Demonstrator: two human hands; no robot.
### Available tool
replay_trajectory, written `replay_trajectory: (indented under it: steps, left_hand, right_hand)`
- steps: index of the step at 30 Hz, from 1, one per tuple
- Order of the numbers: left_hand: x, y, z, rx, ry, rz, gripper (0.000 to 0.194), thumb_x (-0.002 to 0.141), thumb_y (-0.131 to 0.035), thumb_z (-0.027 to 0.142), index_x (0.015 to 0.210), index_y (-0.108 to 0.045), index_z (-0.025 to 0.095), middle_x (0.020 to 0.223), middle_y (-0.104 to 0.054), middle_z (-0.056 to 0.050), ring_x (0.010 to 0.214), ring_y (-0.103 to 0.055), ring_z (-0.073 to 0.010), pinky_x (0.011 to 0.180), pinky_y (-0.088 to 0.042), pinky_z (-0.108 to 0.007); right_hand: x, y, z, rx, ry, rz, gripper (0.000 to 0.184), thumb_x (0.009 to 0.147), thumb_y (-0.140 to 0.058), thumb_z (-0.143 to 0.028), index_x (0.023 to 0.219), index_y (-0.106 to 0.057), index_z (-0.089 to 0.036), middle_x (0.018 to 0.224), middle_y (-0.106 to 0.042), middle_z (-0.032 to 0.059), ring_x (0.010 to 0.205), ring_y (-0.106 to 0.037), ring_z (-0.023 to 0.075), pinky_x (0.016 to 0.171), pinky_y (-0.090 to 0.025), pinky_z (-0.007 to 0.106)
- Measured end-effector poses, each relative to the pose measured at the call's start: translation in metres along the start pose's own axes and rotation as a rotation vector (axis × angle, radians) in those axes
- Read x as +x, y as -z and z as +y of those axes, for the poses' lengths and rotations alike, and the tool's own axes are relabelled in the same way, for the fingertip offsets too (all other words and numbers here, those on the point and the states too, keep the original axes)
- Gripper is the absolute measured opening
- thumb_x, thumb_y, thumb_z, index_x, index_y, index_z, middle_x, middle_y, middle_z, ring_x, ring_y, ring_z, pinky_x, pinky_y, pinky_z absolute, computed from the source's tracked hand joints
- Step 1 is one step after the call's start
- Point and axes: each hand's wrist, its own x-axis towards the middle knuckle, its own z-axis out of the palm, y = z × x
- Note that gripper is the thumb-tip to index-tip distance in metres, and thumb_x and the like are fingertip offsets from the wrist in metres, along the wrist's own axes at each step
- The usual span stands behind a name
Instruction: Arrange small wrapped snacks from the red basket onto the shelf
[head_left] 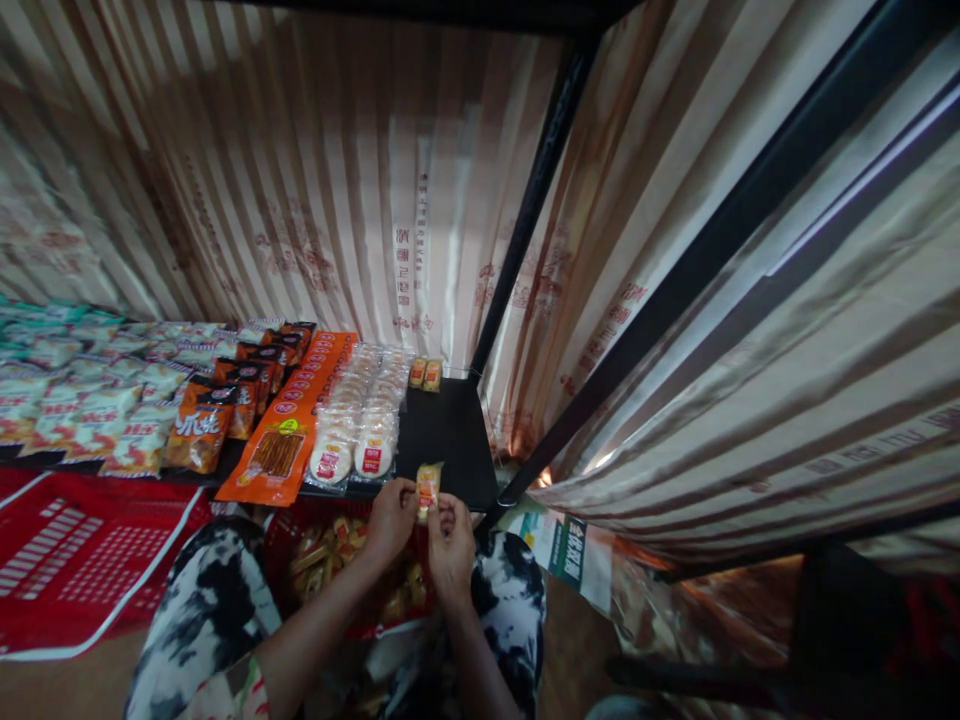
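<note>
Between my two hands is a small yellow snack packet [428, 490] with a red label, held upright just above the front edge of the black shelf [446, 435]. My left hand [391, 518] pinches its left side. The fingers of my right hand [451, 545] close on its lower right side. At the shelf's back, two like packets [425, 375] stand side by side. Left of the bare shelf part lie two rows of round white crackers [373, 445] in clear wrap. Below my hands, a red basket [281, 530] holds many more yellow packets [330, 560].
Farther left on the shelf lie an orange snack bag [289, 425], brown-orange bags [199, 425] and rows of pale bags [105, 415]. Another red basket [90, 560] sits below. A black frame post [532, 210] rises at the shelf's right corner, before pleated curtains [337, 180].
</note>
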Motion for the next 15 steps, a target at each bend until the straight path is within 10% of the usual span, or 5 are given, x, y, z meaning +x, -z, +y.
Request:
replay_trajectory:
  steps: [15]
  left_hand:
    - [0.016, 0.001, 0.025, 0.102, 0.005, -0.101, 0.02, 0.083, -0.043, 0.016, 0.095, -0.059, 0.015, 0.095, -0.066, -0.008, 0.085, -0.06, -0.0146, 0.077, -0.042, -0.025]
  right_hand:
    - [0.029, 0.002, -0.014, -0.159, -0.045, 0.013, 0.03, 0.077, -0.049, -0.039, 0.096, -0.061, -0.019, 0.084, -0.061, 0.0027, 0.055, -0.053, 0.0132, 0.059, -0.043, 0.027]
